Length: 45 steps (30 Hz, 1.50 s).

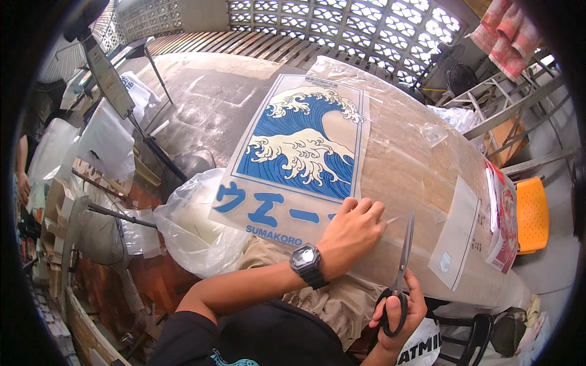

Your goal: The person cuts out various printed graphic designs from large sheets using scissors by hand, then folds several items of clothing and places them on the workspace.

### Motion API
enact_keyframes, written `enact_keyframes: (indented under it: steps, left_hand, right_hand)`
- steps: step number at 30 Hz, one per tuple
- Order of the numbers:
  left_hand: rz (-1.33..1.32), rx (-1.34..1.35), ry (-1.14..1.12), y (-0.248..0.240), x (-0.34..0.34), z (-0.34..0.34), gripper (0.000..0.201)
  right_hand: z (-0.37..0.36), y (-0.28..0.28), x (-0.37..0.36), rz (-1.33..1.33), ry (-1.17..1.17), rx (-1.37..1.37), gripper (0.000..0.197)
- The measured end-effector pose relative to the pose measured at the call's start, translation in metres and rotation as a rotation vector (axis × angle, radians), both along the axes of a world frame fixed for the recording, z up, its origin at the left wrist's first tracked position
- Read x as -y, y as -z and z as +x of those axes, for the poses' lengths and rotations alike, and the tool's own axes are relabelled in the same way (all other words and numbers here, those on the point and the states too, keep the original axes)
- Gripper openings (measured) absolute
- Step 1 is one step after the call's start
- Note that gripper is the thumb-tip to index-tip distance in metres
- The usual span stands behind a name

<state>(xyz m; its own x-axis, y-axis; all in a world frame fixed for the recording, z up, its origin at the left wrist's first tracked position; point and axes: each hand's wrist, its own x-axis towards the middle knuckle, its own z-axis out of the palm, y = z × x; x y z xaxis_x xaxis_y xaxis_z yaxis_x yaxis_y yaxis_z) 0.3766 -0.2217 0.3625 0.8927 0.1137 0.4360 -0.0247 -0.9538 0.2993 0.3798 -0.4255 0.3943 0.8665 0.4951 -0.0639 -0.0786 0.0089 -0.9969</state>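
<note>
A translucent printed sheet (299, 140) with a blue and cream wave picture and blue lettering lies on the work table. My left hand (354, 232), with a black watch on its wrist, rests over the sheet's lower right corner. Its fingers are curled together, and what they hold, if anything, is hidden; a small pale sliver shows beside them. At the table's near edge my right hand (403, 314) grips scissors (404, 262). Their black handles are around my fingers, and the closed-looking blades point up and away, a little right of the left hand.
Clear film covers the brown table top (415, 152). A white sheet (455, 235) and red printed packets (502, 219) lie toward the right, beside an orange plastic stool (531, 213). A clear plastic bag (201, 226) bulges at the left. A metal ladder (519, 110) leans at the back right.
</note>
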Motion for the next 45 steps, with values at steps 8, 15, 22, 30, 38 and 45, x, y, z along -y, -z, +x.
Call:
enact_keyframes:
  steps: [8,15,22,30,38,45]
  left_hand:
    - [-0.173,0.255,0.025,-0.027,-0.035,-0.021,0.011]
    - [-0.391,0.640,-0.832,0.035,-0.202,-0.185,0.005]
    - [-0.096,0.141,-1.152,0.313,-0.214,-0.299,0.024]
    - [-0.149,0.227,-0.232,-0.031,-0.102,-0.165,0.035]
    - [0.060,-0.359,0.288,-0.106,-0.106,-0.168,0.025]
    - [0.213,-0.553,0.219,-0.091,-0.079,-0.121,0.085]
  right_hand:
    - [0.000,-0.016,-0.003,0.010,0.048,0.138,0.081]
    - [0.007,0.003,0.003,-0.057,0.215,0.361,0.067]
    - [0.013,0.013,-0.016,-0.129,0.072,0.258,0.067]
    - [0.008,0.016,-0.010,-0.039,0.027,0.043,0.064]
    - [0.008,0.019,0.000,0.016,0.008,0.061,0.065]
    - [0.012,0.022,0.002,0.072,-0.045,-0.004,0.070]
